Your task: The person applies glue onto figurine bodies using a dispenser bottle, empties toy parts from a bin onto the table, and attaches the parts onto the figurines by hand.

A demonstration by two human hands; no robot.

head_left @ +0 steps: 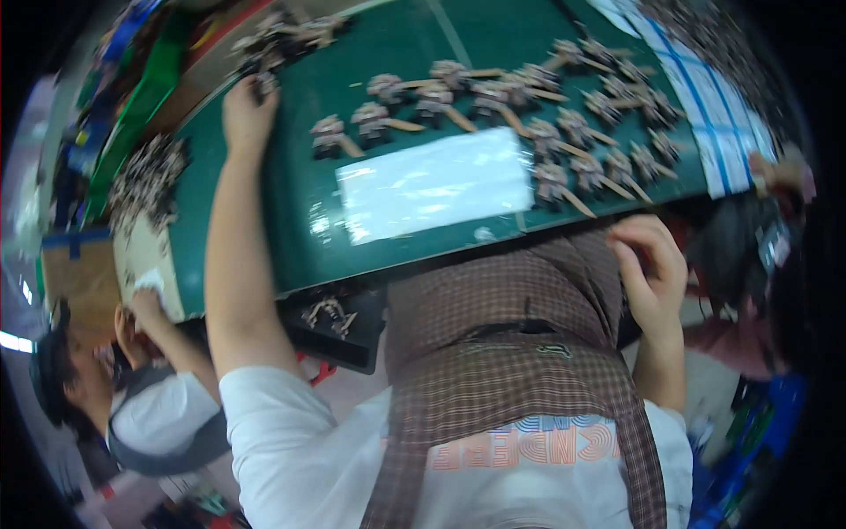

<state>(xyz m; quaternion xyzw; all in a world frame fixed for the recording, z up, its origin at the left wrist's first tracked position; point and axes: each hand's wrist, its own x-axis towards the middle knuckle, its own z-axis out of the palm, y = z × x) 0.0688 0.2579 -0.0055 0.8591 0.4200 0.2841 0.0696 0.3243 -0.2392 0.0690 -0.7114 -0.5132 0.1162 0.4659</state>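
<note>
My left hand (248, 119) reaches to the far left of the green tabletop, its fingers closed round a small dark-and-pale figure (263, 84) beside a heap of similar pieces (280, 40). The grip is partly hidden. Near the front edge, at the right, my right hand (654, 269) is raised with fingers curled and thumb close to the forefinger; anything between them is too small to make out. Between the hands lies a shiny white sheet (436, 187). Beyond and right of it, several small figures with flat tan sticks (434, 101) stand out in loose rows.
Another heap of small pieces (150, 181) lies at the table's left end, where a co-worker (145, 397) works. A blue-striped white cloth (705, 97) covers the right end, near another person's hand (780, 172). A black tray (339, 326) with pieces sits below the table edge.
</note>
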